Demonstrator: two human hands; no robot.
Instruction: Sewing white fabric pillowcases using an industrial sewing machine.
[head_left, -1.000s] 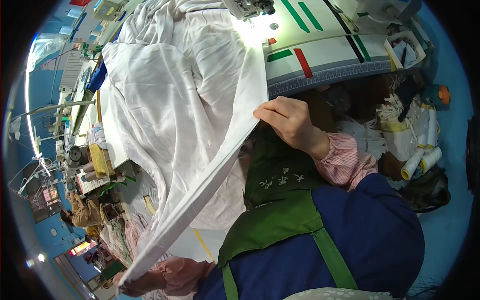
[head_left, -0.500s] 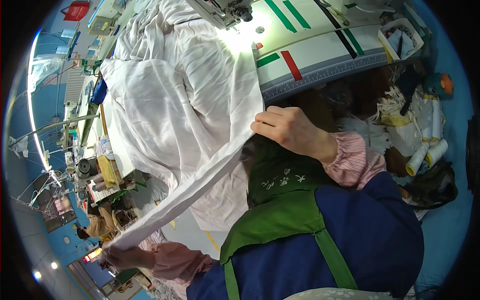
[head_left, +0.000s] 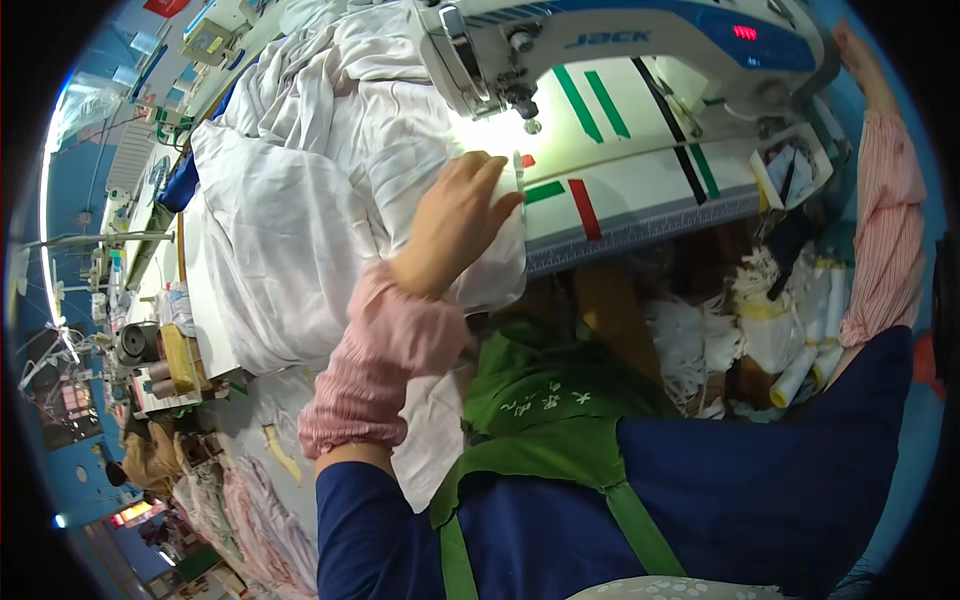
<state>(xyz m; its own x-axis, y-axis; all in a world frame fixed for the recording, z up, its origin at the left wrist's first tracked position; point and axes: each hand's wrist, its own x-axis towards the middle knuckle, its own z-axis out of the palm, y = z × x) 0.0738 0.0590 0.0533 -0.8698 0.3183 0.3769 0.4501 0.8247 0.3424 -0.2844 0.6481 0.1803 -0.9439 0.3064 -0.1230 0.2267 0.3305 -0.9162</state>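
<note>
My left hand (head_left: 455, 222) lies on the white cloth (head_left: 275, 210), just in front of the sewing machine's needle area (head_left: 525, 112). Its fingers are stretched out and the thumb stands apart, close to the cloth's right edge. Far to the right, my right hand (head_left: 864, 68) is raised beside the right end of the sewing machine (head_left: 650, 40). Its fingers are partly hidden there, so whether they grip the machine's end cannot be made out. The cloth is spread and bunched over the machine bed and hangs down at the front.
A ruler strip (head_left: 640, 222) runs along the table's front edge, with coloured tape strips (head_left: 585, 208) behind it. At the right stands a white box (head_left: 795, 165) of small items. Below are thread cones (head_left: 800, 375) and scraps (head_left: 680, 340). More workstations line the left.
My left hand has moved from the lower left up to the cloth by the needle, letting the folded strip go. My right hand has left the cloth for the machine's right end. The view has shifted.
</note>
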